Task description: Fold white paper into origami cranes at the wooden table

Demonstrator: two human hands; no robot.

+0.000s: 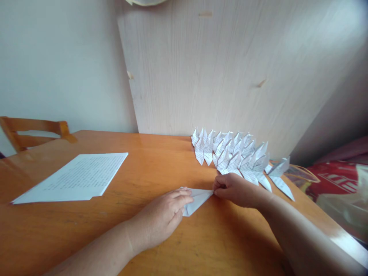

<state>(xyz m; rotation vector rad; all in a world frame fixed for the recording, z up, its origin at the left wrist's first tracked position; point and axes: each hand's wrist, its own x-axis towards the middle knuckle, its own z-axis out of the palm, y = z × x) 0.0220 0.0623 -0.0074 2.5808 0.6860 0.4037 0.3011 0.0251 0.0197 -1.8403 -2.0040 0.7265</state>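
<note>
A folded sheet of white paper [198,199] lies on the wooden table, its narrow point turned to the right. My left hand [169,211] rests flat over its left part, fingers stretched out and pressing on it, so that end is partly hidden. At the pointed right tip, my right hand [230,188] is closed, thumb and finger pinching the paper. Just beyond the right hand stand several folded paper figures [234,147] with pointed upright tips and printed text on them, set close together in rows.
On the left of the table [138,161] lies a stack of printed sheets [83,176]. A wooden chair [37,126] stands behind the far left edge. Beside the right edge are a red printed bag [339,178] and clear plastic. A pale wooden panel [201,76] rises behind the table.
</note>
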